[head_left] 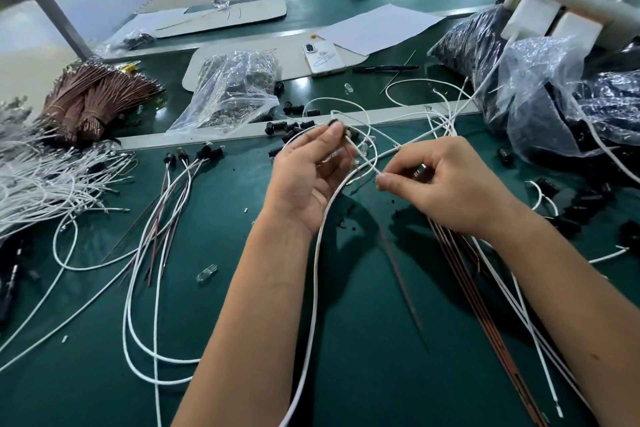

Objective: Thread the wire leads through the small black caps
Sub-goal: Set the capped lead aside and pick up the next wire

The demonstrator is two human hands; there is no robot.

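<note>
I'm mid-threading: my left hand (308,177) pinches a black cap (334,123), right hand (446,184) fingers pinch the white lead (367,163); next, feed its tip through.

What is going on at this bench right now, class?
A person is threading wire through small black caps at a green table. The left hand pinches a black cap at its fingertips, while the right hand pinches the end of a white wire aimed toward it. Finished wires with caps lie to the left, and loose caps sit just behind the hands.
</note>
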